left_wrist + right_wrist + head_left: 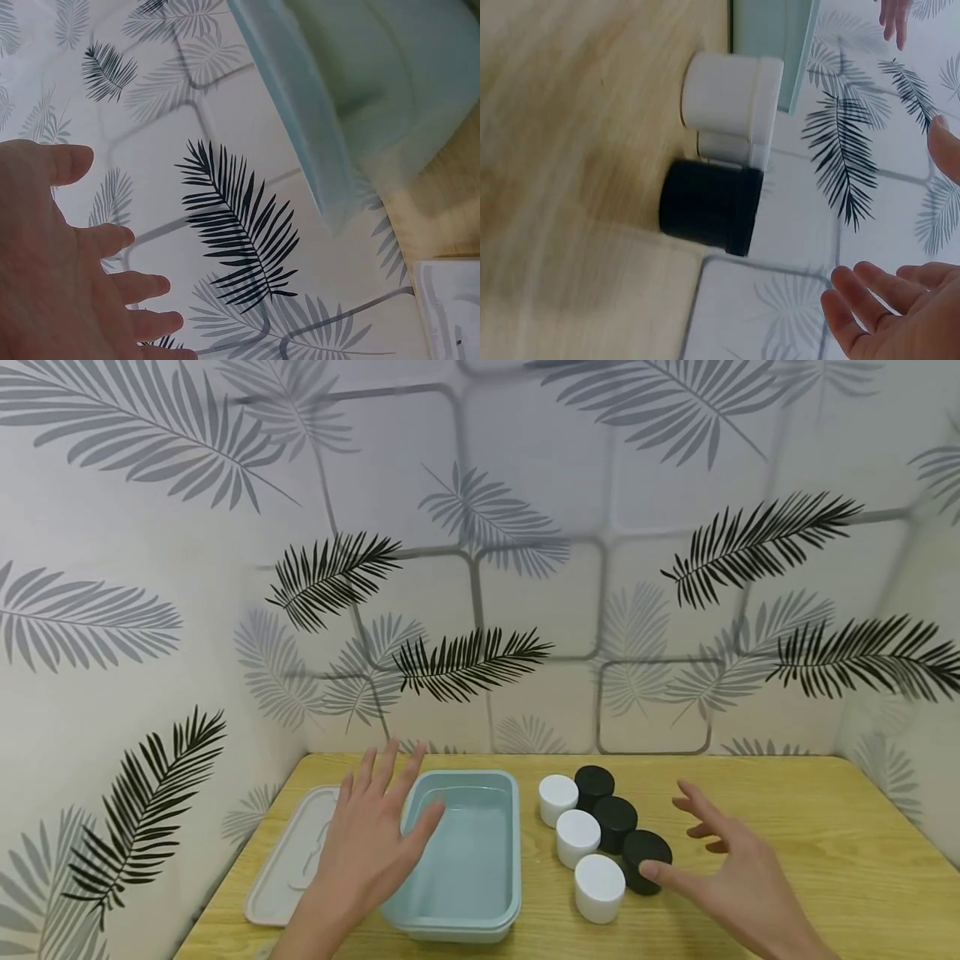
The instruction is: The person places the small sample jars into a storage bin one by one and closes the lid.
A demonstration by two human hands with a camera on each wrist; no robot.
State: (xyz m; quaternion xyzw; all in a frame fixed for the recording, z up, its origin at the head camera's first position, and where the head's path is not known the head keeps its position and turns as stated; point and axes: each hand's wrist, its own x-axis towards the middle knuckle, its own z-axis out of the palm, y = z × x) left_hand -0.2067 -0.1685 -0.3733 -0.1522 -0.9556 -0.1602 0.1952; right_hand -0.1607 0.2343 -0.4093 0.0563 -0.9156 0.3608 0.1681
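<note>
My left hand (375,835) hovers with spread fingers over the left side of a pale blue-green plastic box (472,860), holding nothing. Two short rows of lidded round jars stand right of the box: white jars (599,887) on the left, black jars (647,860) on the right. My right hand (738,868) is beside the nearest black jar, thumb overlapping it in the head view, fingers apart and loosely bent. In the right wrist view, the black jar (709,204) and white jar (727,94) stand upright, with a gap between them and the hand.
A whitish flat lid (281,893) lies left of the box, partly behind my left hand. The wooden table (847,860) ends against a wall (540,610) printed with feather-like leaves; side walls rise at left and right.
</note>
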